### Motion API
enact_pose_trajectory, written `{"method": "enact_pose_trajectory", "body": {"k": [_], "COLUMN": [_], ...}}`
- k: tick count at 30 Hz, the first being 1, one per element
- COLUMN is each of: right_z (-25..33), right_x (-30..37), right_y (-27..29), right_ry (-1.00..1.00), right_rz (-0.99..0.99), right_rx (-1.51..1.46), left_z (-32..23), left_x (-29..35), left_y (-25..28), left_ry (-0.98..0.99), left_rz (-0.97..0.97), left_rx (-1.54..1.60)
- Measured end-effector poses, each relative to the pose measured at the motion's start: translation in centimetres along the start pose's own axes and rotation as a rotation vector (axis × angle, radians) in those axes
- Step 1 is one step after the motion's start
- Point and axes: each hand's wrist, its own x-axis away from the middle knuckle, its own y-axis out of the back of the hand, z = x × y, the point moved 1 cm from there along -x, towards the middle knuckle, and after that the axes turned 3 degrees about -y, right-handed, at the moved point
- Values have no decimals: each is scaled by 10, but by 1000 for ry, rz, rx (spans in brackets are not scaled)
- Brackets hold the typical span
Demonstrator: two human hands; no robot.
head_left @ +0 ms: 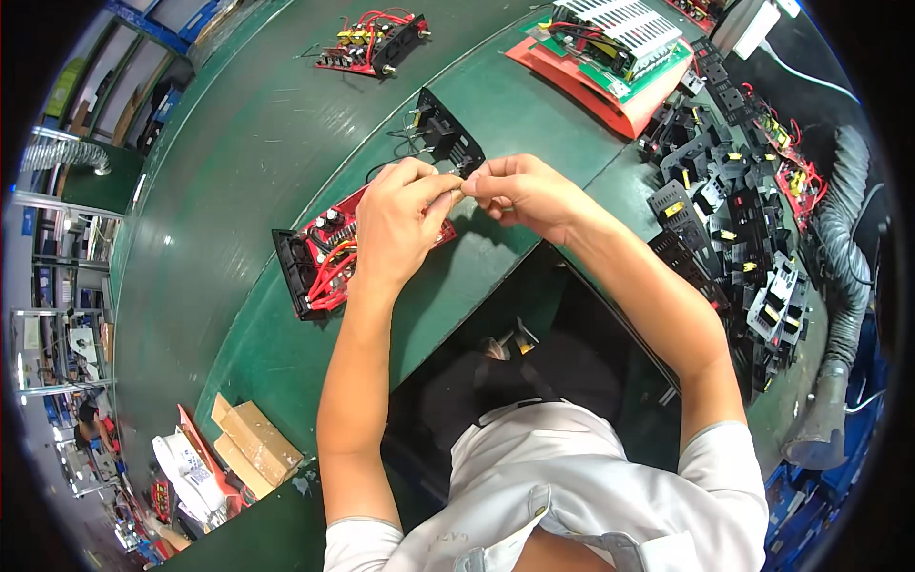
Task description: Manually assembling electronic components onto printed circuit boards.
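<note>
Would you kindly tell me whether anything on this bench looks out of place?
Nothing looks spilled or plainly damaged. What looks untidy is the heap of black panels on the right side, because its pieces lie jumbled, overlapping at mixed angles.

Smooth green desk (219, 248). Red rectangular circuit board (445, 232): red cable loops (334, 276), black slotted end panel (290, 272). Orange-red tray (558, 80), white slatted metal cover (624, 21), dark stripes between slats. Tan cardboard box (257, 440). Grey ribbed hose (846, 248). White cloth shirt (591, 496).
</note>
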Motion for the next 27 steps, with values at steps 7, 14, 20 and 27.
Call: {"method": "enact_pose_trajectory", "body": {"k": [7, 14, 20, 27], "right_z": [-8, -25, -30, -30], "right_x": [-26, -24, -20, -21], "right_y": [18, -7, -9, -9], "right_ry": [645, 633, 870, 902], "right_rz": [-575, -426, -448, -465], "right_rx": [837, 609, 711, 736], "left_z": [14, 21, 15, 13], "left_x": [-6, -2, 1, 0], "left_y": [-10, -16, -20, -19], "left_ry": [294, 468, 424, 425], "left_rz": [-58, 22, -53, -20], "left_rx": [214, 249, 262, 232]}}
